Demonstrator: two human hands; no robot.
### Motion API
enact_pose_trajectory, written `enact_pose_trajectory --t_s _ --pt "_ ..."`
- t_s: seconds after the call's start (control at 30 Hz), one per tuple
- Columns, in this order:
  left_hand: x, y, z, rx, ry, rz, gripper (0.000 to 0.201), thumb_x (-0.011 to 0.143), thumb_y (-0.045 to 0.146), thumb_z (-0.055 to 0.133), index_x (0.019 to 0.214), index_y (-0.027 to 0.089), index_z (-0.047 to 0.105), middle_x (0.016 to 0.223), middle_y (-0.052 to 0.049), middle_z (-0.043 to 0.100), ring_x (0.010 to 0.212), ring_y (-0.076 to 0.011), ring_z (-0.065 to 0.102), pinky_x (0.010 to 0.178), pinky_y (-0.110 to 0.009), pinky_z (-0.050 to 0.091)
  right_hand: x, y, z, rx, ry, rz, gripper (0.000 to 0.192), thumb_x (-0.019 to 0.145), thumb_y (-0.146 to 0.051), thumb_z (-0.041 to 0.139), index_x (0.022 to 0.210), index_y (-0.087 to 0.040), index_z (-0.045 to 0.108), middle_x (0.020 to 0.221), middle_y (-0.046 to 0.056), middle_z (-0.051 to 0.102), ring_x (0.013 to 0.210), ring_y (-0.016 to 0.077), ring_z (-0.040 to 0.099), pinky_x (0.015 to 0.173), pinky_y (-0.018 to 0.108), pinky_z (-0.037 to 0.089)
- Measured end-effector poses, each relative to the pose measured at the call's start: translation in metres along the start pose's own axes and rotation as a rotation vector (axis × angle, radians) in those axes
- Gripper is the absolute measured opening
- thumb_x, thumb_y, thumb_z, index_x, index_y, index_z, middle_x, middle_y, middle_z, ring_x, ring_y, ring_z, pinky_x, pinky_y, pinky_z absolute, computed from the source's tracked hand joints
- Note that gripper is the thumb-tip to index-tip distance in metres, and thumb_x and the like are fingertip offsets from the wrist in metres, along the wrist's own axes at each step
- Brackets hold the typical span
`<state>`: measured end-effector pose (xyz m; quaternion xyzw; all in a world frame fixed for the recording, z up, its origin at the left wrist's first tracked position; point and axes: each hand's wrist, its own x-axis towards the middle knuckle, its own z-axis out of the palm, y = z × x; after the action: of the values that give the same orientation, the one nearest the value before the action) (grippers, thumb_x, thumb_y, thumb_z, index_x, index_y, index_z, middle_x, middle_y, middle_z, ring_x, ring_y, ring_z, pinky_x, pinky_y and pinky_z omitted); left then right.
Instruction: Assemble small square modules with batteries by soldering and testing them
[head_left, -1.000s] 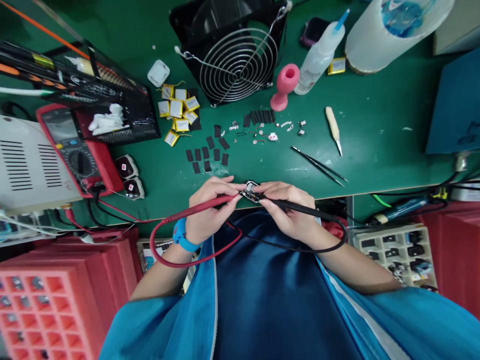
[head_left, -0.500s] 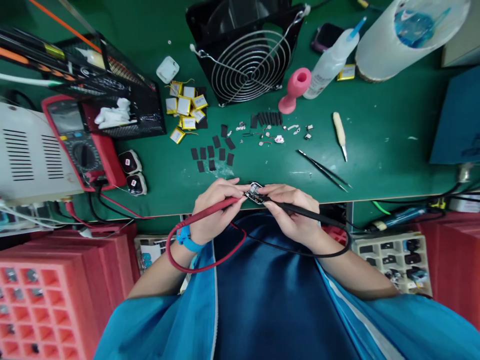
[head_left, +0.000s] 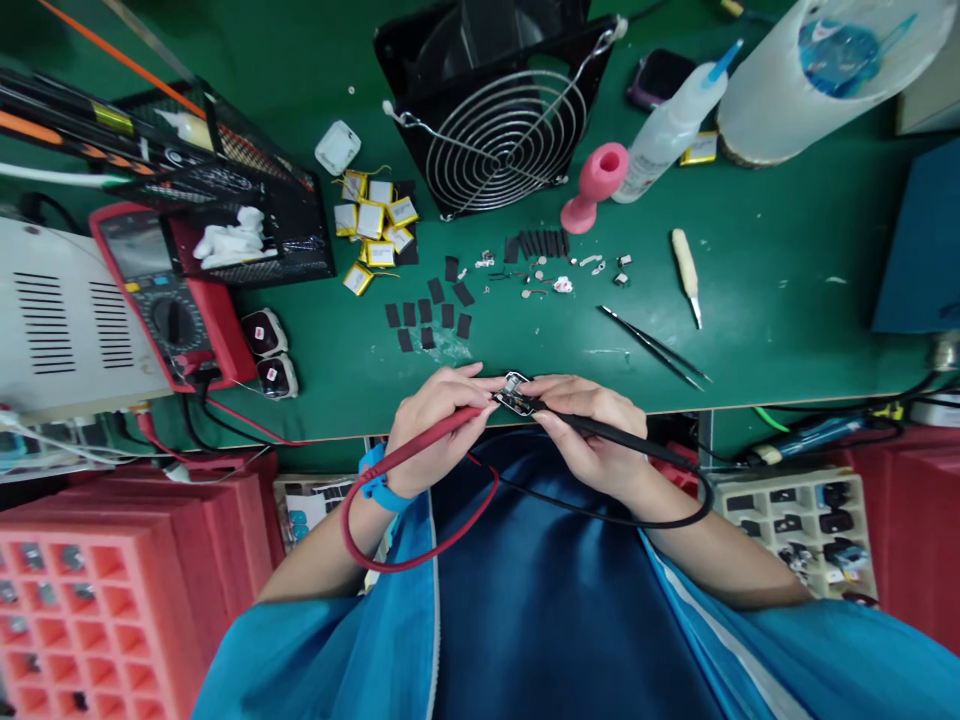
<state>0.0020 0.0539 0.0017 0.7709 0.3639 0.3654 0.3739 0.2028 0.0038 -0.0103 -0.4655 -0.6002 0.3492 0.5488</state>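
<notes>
Hands at the near edge of the green bench [head_left: 750, 300], both busy. Left hand [head_left: 435, 425] pinched shut round a red probe [head_left: 420, 440], right hand [head_left: 592, 430] gripping a black probe [head_left: 600, 428], tips meeting on a tiny circuit board [head_left: 516, 392] held between the fingertips. Containers: black mesh basket [head_left: 255, 235] holding white wadding, red foam tray [head_left: 82, 610] with small parts in its cells, beige divided tray [head_left: 795, 520] with dark bits. Red multimeter [head_left: 169, 305] off left.
</notes>
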Motion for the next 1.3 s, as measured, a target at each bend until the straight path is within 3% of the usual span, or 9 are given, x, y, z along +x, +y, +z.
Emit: enact_pose_trajectory --t_s 0.27,0.9,1.13,1.3 --pt "-0.001 -0.001 0.001 -0.014 0.007 -0.009 0.021 0.09 0.005 0.071 0.097 0.021 0.058 0.095 0.0 0.076 0.1 -0.0159 0.076 0.101 -0.042 0.064 -0.001 0.0 0.001 0.018 0.005 0.011 0.014 0.091 -0.009 0.069 0.095 -0.023 0.065 0.086 0.003 0.077 0.096 0.024 0.08 0.085 0.042 0.067" --pt "-0.002 0.001 0.001 -0.005 0.012 0.01 0.022 0.091 0.005 0.071 0.097 0.021 0.057 0.099 -0.002 0.078 0.102 -0.0159 0.076 0.101 -0.041 0.063 -0.001 -0.002 0.001 -0.031 0.008 0.004 0.012 0.092 -0.012 0.068 0.096 -0.023 0.065 0.086 0.004 0.079 0.093 0.023 0.08 0.084 0.041 0.067" --pt "-0.01 0.01 -0.002 -0.039 -0.048 -0.094 0.008 0.1 0.017 0.061 0.1 0.023 0.056 0.108 -0.005 0.078 0.105 -0.018 0.075 0.104 -0.047 0.06 -0.015 0.001 -0.002 -0.046 -0.037 0.051 0.025 0.087 -0.006 0.07 0.104 -0.023 0.067 0.104 0.008 0.08 0.102 0.0265 0.078 0.088 0.042 0.065" --pt "-0.01 0.013 -0.006 -0.053 -0.066 -0.187 0.01 0.102 0.029 0.06 0.094 0.023 0.057 0.101 -0.006 0.075 0.107 -0.021 0.074 0.1 -0.041 0.06 -0.021 0.007 -0.002 -0.034 -0.064 0.035 0.023 0.088 -0.006 0.069 0.104 -0.023 0.066 0.107 0.01 0.079 0.104 0.0276 0.077 0.089 0.044 0.064"
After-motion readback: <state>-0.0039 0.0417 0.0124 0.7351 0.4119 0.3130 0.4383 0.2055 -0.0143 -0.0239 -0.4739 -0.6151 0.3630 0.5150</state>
